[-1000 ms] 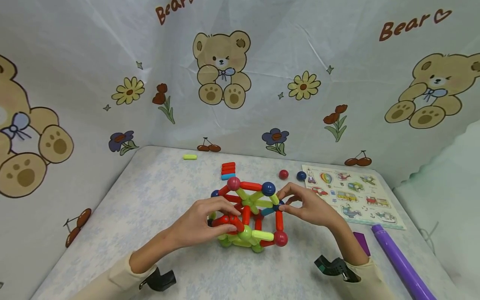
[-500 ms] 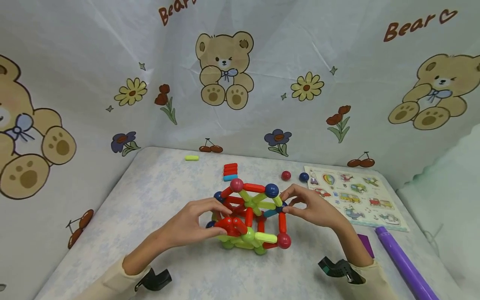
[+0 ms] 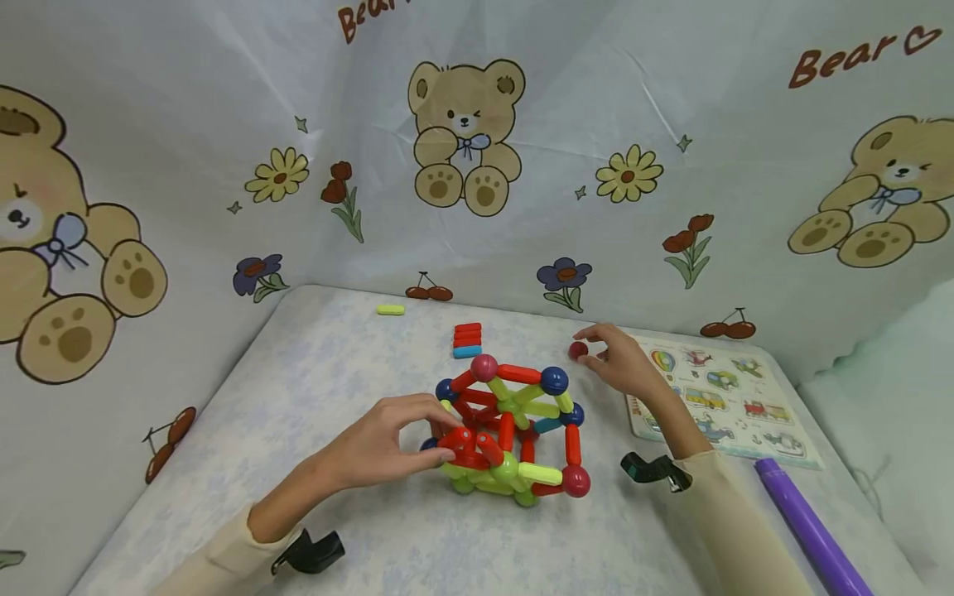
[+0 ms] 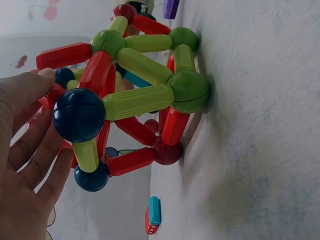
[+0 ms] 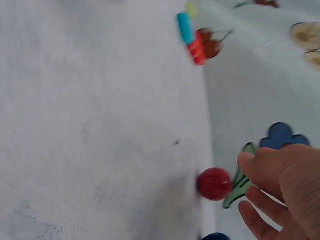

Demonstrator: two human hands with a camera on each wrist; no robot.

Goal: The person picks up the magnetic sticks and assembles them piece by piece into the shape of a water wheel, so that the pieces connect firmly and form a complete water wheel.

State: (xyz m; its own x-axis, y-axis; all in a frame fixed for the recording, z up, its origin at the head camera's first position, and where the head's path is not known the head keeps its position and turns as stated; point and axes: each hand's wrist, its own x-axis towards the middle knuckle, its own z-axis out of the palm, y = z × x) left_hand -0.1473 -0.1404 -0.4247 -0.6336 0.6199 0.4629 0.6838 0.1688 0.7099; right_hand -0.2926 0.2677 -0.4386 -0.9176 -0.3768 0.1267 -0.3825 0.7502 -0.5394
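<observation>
A frame of magnetic rods and balls [image 3: 547,474], in red, lime green and blue, stands on the table in front of me. My left hand [image 3: 376,443] pinches red rods [image 4: 94,75] at its near left side between thumb and fingers. Beyond the frame, my right hand [image 3: 626,364] reaches to a loose red ball [image 3: 577,352] with fingers spread around it. In the right wrist view a gap shows between the thumb and the red ball [image 5: 214,184]. A dark blue ball [image 5: 216,236] lies beside it, hidden behind the hand in the head view.
Several red rods and a blue rod [image 3: 467,352] lie in a row behind the frame. Farther left is a single lime rod [image 3: 391,310]. A picture board [image 3: 745,364] lies at the right, partly under the right forearm, with a purple tube [image 3: 808,521] nearer me.
My right hand has left the dark blue ball at the frame's right side and moved back to the loose red ball. The left hand keeps its hold on the frame.
</observation>
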